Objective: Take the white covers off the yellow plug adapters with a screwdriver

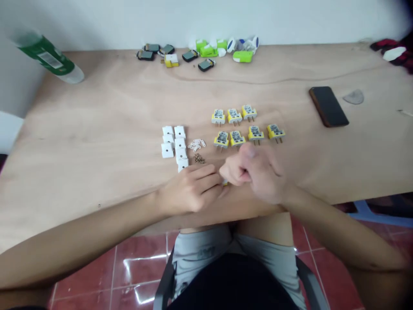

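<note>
Near the table's front edge, my left hand (196, 187) has its fingers closed around a yellow-and-white plug (225, 183), of which only a small bit shows at the fingertips. My right hand (261, 174) is curled into a fist right beside it, slightly blurred; whatever its fingers hold is hidden. Beyond the left hand lie several white plug covers (180, 143) in two columns. Small white strips (196, 145) and a little heap of screws (199, 159) sit beside them. Two rows of open yellow-and-grey plug bodies (237, 137) with metal pins are laid out past my right hand.
Along the wall are dark grey plug-like pieces (190, 55), a yellow-and-white plug (171, 60) and bright green pieces (209, 50). A green-labelled bottle (53, 58) stands at the back left. To the right lie a phone (329, 106) and a flat grey piece (354, 97).
</note>
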{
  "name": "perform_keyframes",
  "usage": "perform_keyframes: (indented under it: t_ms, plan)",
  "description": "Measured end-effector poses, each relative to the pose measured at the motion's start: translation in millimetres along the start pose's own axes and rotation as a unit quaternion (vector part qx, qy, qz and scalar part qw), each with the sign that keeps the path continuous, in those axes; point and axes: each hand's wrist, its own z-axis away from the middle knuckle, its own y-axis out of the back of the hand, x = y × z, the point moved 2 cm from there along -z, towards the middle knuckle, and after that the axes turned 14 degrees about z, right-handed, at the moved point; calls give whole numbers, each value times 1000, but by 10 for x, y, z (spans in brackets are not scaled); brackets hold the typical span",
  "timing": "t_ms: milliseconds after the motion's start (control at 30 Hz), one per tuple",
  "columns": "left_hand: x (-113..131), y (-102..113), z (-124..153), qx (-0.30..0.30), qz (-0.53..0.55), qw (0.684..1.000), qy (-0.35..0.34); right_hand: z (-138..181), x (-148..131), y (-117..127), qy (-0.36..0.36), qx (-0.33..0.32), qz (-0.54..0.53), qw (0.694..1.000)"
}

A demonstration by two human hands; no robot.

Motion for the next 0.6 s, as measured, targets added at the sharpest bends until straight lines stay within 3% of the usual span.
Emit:
perform_keyframes:
  t_ms: [133, 233, 300, 367, 433, 500, 533, 567, 600]
  plan:
    - [-14, -15, -17, 16, -66, 997, -48, 36, 15, 10, 44, 116, 40, 992]
    - [-42, -43, -6, 19, -74, 996, -54, -17, -124, 143, 21, 111, 268, 957]
    - [-65, -62, 12, 17, -66, 996, -55, -72, -270, 233, 26, 63, 473, 879]
    - [-86, -75, 29, 21, -58, 996, -62, -126, -418, 290, 23, 10, 653, 757]
    - [-104, -82, 40, 20, -54, 996, -65, -170, -551, 303, 8, -49, 762, 645]
    - [-121, -87, 40, 13, -57, 997, -58, -201, -665, 294, -27, -87, 810, 579]
    - [-127, -88, 37, 7, -59, 997, -55, -210, -708, 285, -45, -108, 812, 571]
    - [-130, -89, 31, 3, -60, 997, -54, -218, -746, 282, -64, -104, 794, 595]
    - [-130, -88, 25, 0, -61, 997, -55, -222, -776, 283, -79, -82, 760, 640]
